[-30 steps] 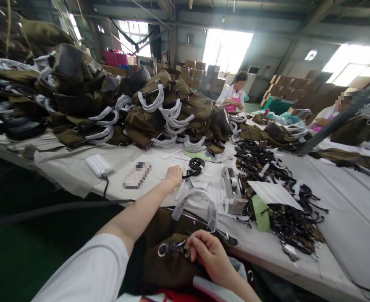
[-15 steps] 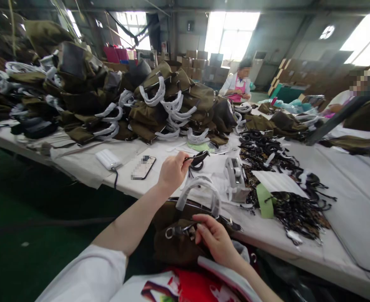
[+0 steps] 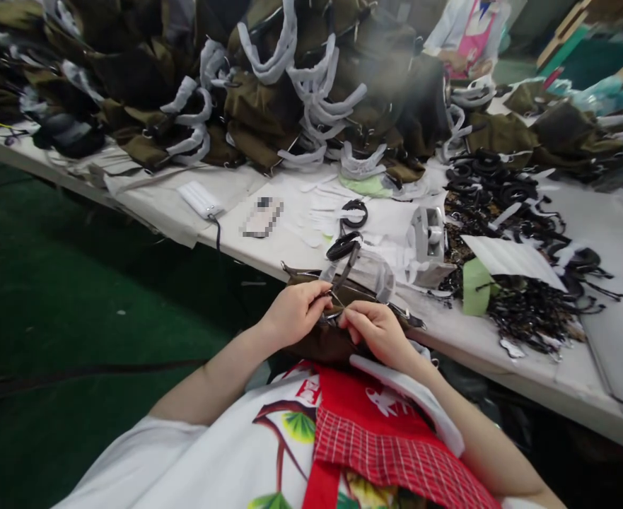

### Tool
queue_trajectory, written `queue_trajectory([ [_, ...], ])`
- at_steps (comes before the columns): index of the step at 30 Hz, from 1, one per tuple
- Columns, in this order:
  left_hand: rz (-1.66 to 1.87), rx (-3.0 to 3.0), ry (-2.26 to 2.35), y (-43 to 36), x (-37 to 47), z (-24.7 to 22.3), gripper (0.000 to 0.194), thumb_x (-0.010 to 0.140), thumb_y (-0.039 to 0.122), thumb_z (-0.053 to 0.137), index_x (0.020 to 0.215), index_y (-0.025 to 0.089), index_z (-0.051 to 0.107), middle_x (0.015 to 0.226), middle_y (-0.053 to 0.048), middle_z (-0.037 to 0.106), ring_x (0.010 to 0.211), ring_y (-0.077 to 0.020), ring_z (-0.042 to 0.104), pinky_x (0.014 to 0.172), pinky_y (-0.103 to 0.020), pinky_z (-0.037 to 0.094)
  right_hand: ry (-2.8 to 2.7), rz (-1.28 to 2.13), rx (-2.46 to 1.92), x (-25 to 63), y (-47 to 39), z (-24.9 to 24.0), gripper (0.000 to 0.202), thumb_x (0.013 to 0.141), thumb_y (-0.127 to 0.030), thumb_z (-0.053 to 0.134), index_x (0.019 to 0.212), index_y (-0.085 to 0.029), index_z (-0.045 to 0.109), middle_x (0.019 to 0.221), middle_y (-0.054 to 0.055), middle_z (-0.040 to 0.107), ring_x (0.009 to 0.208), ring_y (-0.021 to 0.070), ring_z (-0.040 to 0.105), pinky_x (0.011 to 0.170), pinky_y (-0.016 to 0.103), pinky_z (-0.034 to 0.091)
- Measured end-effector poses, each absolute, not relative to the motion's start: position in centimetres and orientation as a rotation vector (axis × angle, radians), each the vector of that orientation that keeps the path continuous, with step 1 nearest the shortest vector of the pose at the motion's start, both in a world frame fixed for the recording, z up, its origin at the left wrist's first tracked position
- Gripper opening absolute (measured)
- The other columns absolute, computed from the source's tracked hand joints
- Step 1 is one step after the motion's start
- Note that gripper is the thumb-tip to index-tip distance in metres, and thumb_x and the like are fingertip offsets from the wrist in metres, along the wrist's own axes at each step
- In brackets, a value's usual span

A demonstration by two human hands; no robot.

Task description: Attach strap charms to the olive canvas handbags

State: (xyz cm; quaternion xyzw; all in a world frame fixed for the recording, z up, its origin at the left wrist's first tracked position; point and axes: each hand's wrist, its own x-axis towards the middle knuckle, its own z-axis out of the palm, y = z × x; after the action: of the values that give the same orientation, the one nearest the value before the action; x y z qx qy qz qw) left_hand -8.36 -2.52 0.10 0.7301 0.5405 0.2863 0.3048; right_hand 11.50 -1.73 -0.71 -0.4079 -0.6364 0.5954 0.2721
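An olive-brown handbag (image 3: 311, 343) with a zipped top lies at the table edge against my body. Its handle (image 3: 385, 281) is wrapped in pale film. My left hand (image 3: 296, 311) pinches a dark strap (image 3: 350, 263), whose coiled part (image 3: 341, 246) stands above the fingers, over the bag's opening. Close beside it, my right hand (image 3: 379, 331) has thumb and forefinger pressed together at the zipper. What sits between those right fingertips is too small to make out. Another black coiled strap (image 3: 354, 213) rests on the table behind the bag.
Olive bags (image 3: 263, 113) with wrapped handles are heaped along the back. Right of my hands stand a grey tape dispenser (image 3: 428, 237) and a pile of black straps (image 3: 528, 311). A phone (image 3: 262, 218) and white power bank (image 3: 199, 200) lie left. Behind, a person (image 3: 467, 42) wears a pink apron.
My left hand has come down with the strap from above the table to the bag's opening, beside my right hand. The view has tilted downward.
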Motion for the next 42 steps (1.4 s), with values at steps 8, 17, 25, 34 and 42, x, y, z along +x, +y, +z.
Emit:
queue_trajectory([
  [8, 0.574, 2.211, 1.579, -3.0, -7.7, 0.8, 0.034, 0.092, 0.022, 0.051, 0.125, 0.018, 0.057, 0.1, -0.008, 0.075, 0.089, -0.0212, 0.071, 0.082, -0.033, 0.055, -1.805, 1.573, -1.166, 10.9, -1.4, -0.2, 0.027, 0.088, -0.026, 0.046, 0.067, -0.019, 0.061, 0.048, -0.005, 0.051, 0.046, 0.01, 0.046, 0.049, 0.023, 0.034],
  [17, 0.85, 2.388, 1.671, -2.9, -7.3, 1.0, 0.027, 0.096, 0.026, 0.048, 0.115, 0.017, 0.064, 0.1, -0.009, 0.073, 0.096, -0.0222, 0.066, 0.085, -0.034, 0.054, -1.548, 1.336, -1.247, 11.5, -1.8, -0.4, 0.02, 0.083, -0.034, 0.066, 0.096, -0.02, 0.061, 0.075, -0.002, 0.063, 0.058, 0.0111, 0.052, 0.055, 0.024, 0.042],
  [25, 1.09, 2.115, 1.339, -1.9, -5.5, 2.0, 0.016, 0.092, 0.022, 0.055, 0.102, 0.021, 0.068, 0.088, -0.002, 0.075, 0.081, -0.0155, 0.068, 0.079, -0.027, 0.053, -1.218, 1.623, -1.057, 13.0, -2.6, -0.9, 0.033, 0.076, -0.044, 0.076, 0.096, -0.022, 0.062, 0.094, 0.004, 0.071, 0.086, 0.0176, 0.068, 0.081, 0.033, 0.056],
  [34, 0.889, 1.895, 1.219, -1.2, -5.3, 1.6, 0.012, 0.089, 0.024, 0.059, 0.086, 0.019, 0.07, 0.081, 0.001, 0.074, 0.073, -0.0119, 0.068, 0.069, -0.02, 0.051, -1.488, 1.42, -1.179, 14.4, -2.8, -0.8, 0.024, 0.088, -0.041, 0.063, 0.101, -0.022, 0.071, 0.097, 0.005, 0.075, 0.087, 0.0191, 0.07, 0.08, 0.035, 0.059],
  [42, 0.873, 1.928, 1.184, -1.3, -5.6, 1.4, 0.015, 0.09, 0.025, 0.058, 0.085, 0.018, 0.07, 0.081, -0.001, 0.071, 0.074, -0.0123, 0.065, 0.073, -0.021, 0.051, -1.452, 1.483, -1.127, 14.5, -2.7, -1.5, 0.033, 0.091, -0.038, 0.058, 0.12, -0.023, 0.062, 0.108, 0.006, 0.073, 0.096, 0.0184, 0.07, 0.085, 0.036, 0.059],
])
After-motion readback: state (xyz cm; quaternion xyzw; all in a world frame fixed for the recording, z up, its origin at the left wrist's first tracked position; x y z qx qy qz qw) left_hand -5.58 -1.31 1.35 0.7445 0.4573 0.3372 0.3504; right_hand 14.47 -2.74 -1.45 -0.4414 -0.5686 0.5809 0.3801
